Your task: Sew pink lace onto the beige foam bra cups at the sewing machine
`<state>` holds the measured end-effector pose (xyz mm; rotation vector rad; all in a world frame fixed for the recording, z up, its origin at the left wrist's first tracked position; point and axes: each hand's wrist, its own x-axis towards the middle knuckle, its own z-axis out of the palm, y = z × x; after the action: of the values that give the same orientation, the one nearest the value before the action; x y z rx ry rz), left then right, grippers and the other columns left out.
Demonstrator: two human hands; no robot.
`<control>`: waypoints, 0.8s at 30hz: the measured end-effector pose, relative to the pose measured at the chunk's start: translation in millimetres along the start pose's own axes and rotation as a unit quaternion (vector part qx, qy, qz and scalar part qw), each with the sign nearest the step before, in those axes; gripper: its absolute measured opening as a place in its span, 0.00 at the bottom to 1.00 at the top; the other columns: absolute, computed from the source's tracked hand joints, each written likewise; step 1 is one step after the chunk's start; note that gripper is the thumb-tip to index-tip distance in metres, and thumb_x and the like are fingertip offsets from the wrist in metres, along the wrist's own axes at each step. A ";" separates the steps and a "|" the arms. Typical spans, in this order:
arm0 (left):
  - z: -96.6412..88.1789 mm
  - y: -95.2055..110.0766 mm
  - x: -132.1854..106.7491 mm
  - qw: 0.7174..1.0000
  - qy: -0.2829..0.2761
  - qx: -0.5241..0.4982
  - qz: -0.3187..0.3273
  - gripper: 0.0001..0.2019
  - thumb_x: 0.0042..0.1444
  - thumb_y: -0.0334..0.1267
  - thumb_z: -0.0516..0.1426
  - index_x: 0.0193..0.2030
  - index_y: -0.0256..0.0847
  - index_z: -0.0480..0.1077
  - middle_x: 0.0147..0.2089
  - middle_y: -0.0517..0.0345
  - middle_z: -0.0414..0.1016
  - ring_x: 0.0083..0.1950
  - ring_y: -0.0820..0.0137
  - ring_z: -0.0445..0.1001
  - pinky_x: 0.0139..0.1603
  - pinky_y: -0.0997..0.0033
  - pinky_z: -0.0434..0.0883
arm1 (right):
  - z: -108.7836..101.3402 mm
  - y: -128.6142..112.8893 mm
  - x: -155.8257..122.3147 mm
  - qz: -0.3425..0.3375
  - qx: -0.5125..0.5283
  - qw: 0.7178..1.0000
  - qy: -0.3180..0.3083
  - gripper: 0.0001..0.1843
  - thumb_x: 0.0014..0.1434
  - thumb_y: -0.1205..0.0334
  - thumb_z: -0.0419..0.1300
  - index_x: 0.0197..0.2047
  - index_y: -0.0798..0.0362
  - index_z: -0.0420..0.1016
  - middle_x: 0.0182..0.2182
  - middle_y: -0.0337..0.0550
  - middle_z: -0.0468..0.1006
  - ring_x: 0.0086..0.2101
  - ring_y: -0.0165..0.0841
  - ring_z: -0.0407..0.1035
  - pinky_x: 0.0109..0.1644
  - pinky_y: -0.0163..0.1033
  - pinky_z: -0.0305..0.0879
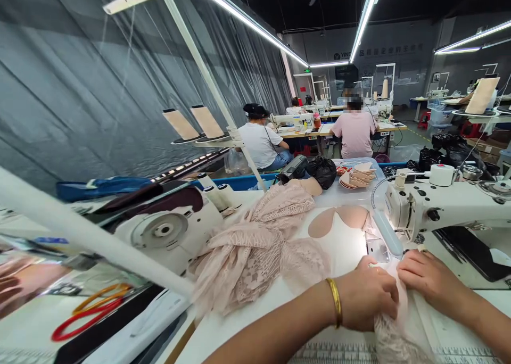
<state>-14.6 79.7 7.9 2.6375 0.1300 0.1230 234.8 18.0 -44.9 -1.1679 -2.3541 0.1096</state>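
at the sewing machine point(459, 211), left fingers point(388, 290) grasp pale lace point(393, 336); right fingers point(412, 268) touch it, grip unclear

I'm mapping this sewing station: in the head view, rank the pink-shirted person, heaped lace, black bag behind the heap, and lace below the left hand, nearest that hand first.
From the left hand:
1. Lower lace: right at the hand.
2. Heaped lace: to its left.
3. Black bag: ahead, behind the heap.
4. Pink-shirted person: farther ahead, seated.
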 end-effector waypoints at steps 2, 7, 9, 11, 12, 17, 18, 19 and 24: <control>1.6 -15.8 8.7 1.000 -0.019 0.023 -0.002 0.03 0.50 0.33 0.66 0.31 0.43 0.78 0.49 0.54 0.80 0.45 0.60 0.75 0.59 0.50 0.57 | 0.9 7.7 8.5 -0.020 -0.037 0.999 -0.021 0.19 0.70 0.74 0.48 0.43 0.48 0.79 0.42 0.43 0.82 0.42 0.38 0.70 0.45 0.43 0.66; 1.2 -27.8 10.0 0.999 -0.016 0.028 0.003 0.04 0.49 0.36 0.68 0.32 0.44 0.79 0.51 0.54 0.80 0.49 0.57 0.75 0.57 0.52 0.58 | 1.0 12.7 4.1 0.007 -0.048 0.998 -0.028 0.21 0.71 0.73 0.48 0.55 0.47 0.78 0.47 0.45 0.83 0.46 0.39 0.72 0.50 0.46 0.68; 0.8 -27.5 8.0 1.000 -0.008 0.026 -0.001 0.03 0.51 0.37 0.67 0.33 0.43 0.80 0.52 0.54 0.80 0.49 0.57 0.75 0.57 0.52 0.58 | -0.7 12.9 2.7 0.016 -0.037 0.999 -0.033 0.20 0.72 0.70 0.50 0.57 0.45 0.78 0.48 0.44 0.83 0.47 0.40 0.73 0.51 0.47 0.69; 0.4 -27.5 7.0 1.000 0.000 0.027 -0.005 0.02 0.53 0.37 0.66 0.34 0.43 0.79 0.51 0.54 0.80 0.49 0.58 0.75 0.57 0.53 0.58 | -1.7 13.0 3.9 0.025 -0.026 0.999 -0.029 0.19 0.72 0.67 0.52 0.58 0.43 0.78 0.50 0.44 0.83 0.46 0.41 0.74 0.51 0.47 0.71; 0.1 -27.8 6.9 1.000 0.002 0.028 -0.007 0.02 0.54 0.37 0.66 0.34 0.43 0.79 0.51 0.54 0.80 0.50 0.58 0.75 0.57 0.54 0.58 | -1.8 13.1 5.0 0.031 -0.024 0.999 -0.024 0.19 0.71 0.67 0.52 0.58 0.42 0.79 0.50 0.44 0.83 0.45 0.41 0.74 0.51 0.47 0.71; -2.0 -29.9 8.1 0.999 -0.005 0.039 -0.013 0.03 0.55 0.38 0.65 0.34 0.43 0.79 0.52 0.56 0.80 0.50 0.58 0.75 0.56 0.55 0.59 | 1.4 14.0 7.3 0.056 -0.034 0.998 -0.003 0.21 0.70 0.68 0.51 0.56 0.43 0.81 0.53 0.44 0.83 0.44 0.41 0.76 0.51 0.47 0.74; -2.6 -30.1 8.2 0.999 -0.007 0.040 -0.015 0.03 0.55 0.39 0.65 0.35 0.43 0.79 0.52 0.56 0.80 0.50 0.58 0.75 0.56 0.56 0.59 | 2.2 14.1 7.1 0.059 -0.035 0.998 0.000 0.21 0.69 0.68 0.51 0.55 0.43 0.81 0.53 0.44 0.83 0.43 0.41 0.77 0.50 0.47 0.75; -3.3 -30.0 8.1 0.999 -0.008 0.040 -0.018 0.03 0.56 0.39 0.64 0.35 0.43 0.79 0.52 0.56 0.80 0.50 0.58 0.76 0.55 0.56 0.59 | 3.0 14.0 6.9 0.061 -0.035 0.997 0.003 0.21 0.69 0.68 0.51 0.55 0.42 0.81 0.52 0.44 0.83 0.43 0.42 0.77 0.49 0.47 0.75; -7.7 -29.5 7.5 0.999 -0.005 0.042 -0.024 0.02 0.56 0.36 0.63 0.33 0.43 0.78 0.53 0.55 0.80 0.52 0.59 0.75 0.52 0.57 0.58 | 5.4 14.4 7.4 0.075 -0.035 0.997 0.011 0.23 0.68 0.68 0.50 0.57 0.40 0.80 0.53 0.44 0.83 0.42 0.42 0.77 0.46 0.46 0.76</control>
<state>-10.1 109.9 1.0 2.7154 0.2004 0.0908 239.0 33.5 -50.7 -1.3728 -2.2664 0.0659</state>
